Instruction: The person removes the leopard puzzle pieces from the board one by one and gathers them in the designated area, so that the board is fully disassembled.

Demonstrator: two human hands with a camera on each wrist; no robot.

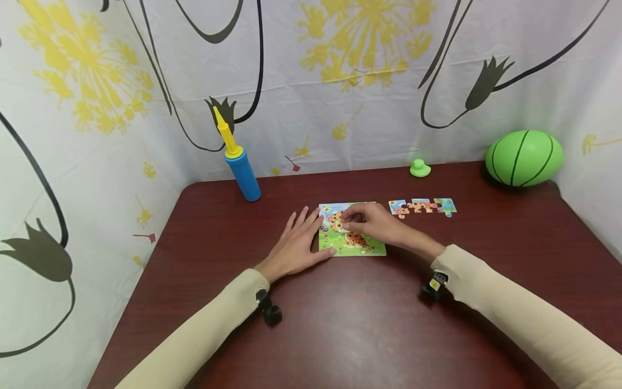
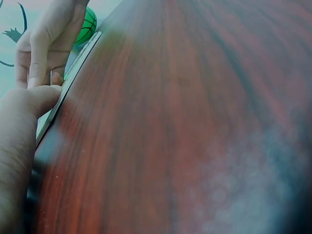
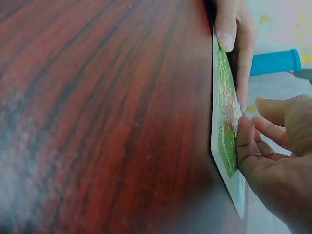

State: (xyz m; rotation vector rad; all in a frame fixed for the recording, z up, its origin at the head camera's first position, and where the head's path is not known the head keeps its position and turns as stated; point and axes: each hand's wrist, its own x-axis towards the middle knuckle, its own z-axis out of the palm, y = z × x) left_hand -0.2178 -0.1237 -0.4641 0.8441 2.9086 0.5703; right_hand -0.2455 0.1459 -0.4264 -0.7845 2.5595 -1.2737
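Observation:
A jigsaw puzzle board (image 1: 376, 250) with a spotted cartoon animal on green grass lies flat on the table. My left hand (image 1: 301, 246) rests spread at its left side, thumb on the lower left part and fingertips by the left edge. Over the upper middle of the board, my right hand (image 1: 376, 222) has its fingers bent loosely downward, touching the picture. In the right wrist view, thumb (image 3: 274, 109) and fingers (image 3: 247, 136) stand apart with nothing visible between them. That hand covers the upper right of the board. Several loose puzzle pieces (image 1: 421, 206) lie to its right.
A blue hand pump (image 1: 244, 175) with a yellow nozzle stands at the back left of the dark wooden table (image 1: 340, 324). At the back right are a small green rubber duck (image 1: 419, 168) and a green ball (image 1: 526, 158). A patterned curtain (image 1: 291, 65) hangs behind.

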